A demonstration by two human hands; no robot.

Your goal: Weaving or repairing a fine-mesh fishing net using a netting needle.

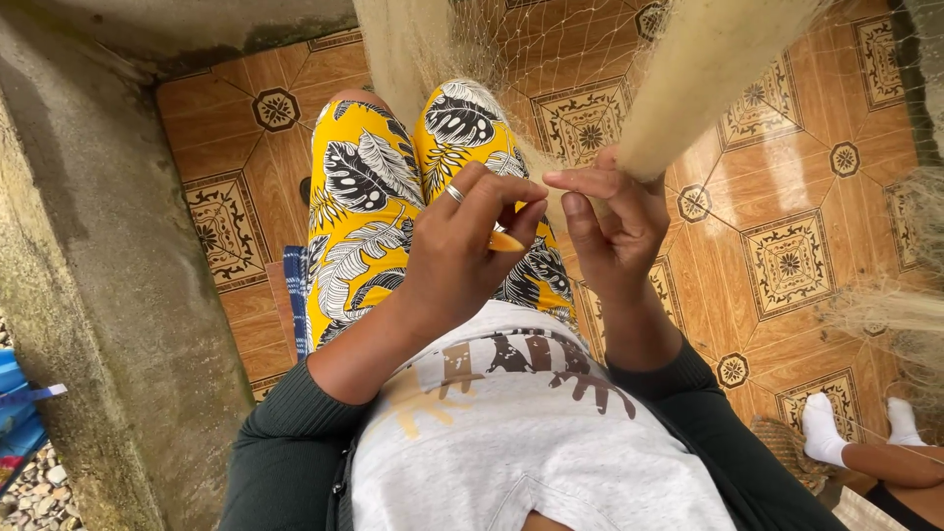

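The left hand [462,251] is curled, and its thumb and fingers pinch a small yellow-orange netting needle [505,240] — only the pointed tip shows beyond the fingertips. A silver ring [454,193] sits on one finger of this hand. The right hand [615,221] is just beside it, with the fingers bent and the forefinger and thumb brought together; they seem to pinch a thin thread of the fishing net [551,54], but the thread itself is too fine to see clearly. Behind the right hand a thick pale bundle of gathered net [703,74] rises to the upper edge of the view, and the back of the hand touches its lower end. The open mesh hangs over the knees of the person, who wears yellow shorts [369,211] with a black and white leaf pattern, a grey printed T-shirt [531,433] and a dark green long-sleeved cardigan [285,452]. Under the legs is a floor of orange-brown patterned tiles [787,261]. At the left stands a rough concrete wall [88,285]. More net lies in a pile at the right edge [900,310], and in the lower right corner the feet of another person in white socks [821,428] rest on the floor — well apart from the hands.
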